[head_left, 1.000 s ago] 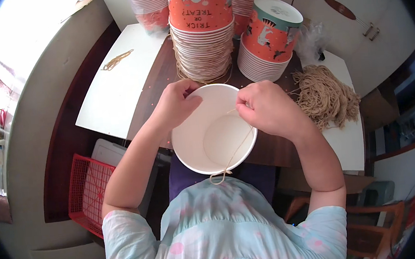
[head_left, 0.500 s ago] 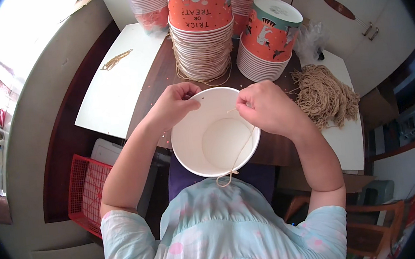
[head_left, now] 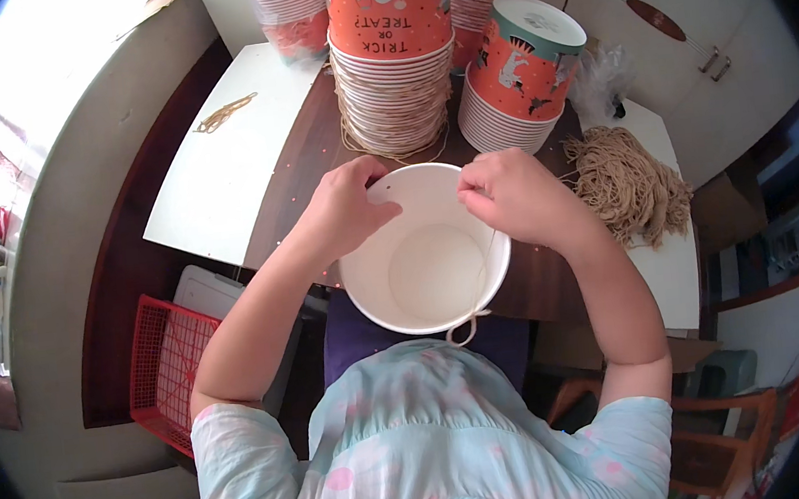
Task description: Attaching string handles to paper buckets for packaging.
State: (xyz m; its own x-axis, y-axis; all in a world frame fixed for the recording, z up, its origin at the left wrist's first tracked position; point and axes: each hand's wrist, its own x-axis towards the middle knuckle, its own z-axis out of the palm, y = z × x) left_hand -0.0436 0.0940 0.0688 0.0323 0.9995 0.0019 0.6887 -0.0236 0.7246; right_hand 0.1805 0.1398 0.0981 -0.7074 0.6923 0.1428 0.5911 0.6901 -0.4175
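Head view, the only one. White paper bucket (head_left: 424, 252) at frame centre, mouth open toward the camera, held over the near edge of the dark worktop (head_left: 313, 152) and above the lap.

Left hand (head_left: 348, 211) sits on the bucket's upper-left rim, fingers curled over the edge and clenched on the wall; a small punched hole shows in the rim just right of the thumb.

Right hand (head_left: 520, 201) is on the upper-right rim, fingers pinched together on one end of a tan string (head_left: 481, 275). From that pinch the string drops down the inside right wall, its long axis running from upper right to the bottom of the rim, where it leaves the bucket and ends in a small loop against the light blue shirt (head_left: 417, 431).

Key relation: the free end of the string lies under the right fingers, at the rim; the rim hole lies across the mouth, toward the left hand. Right hand is the nearer one to the string; left hand is the nearer one to the hole.

Around: stack of orange printed buckets (head_left: 393, 58) just above the hands, a second shorter stack (head_left: 513, 80) to its right, a heap of tan strings (head_left: 629, 184) at right on a white board, red basket (head_left: 166, 368) at lower left.
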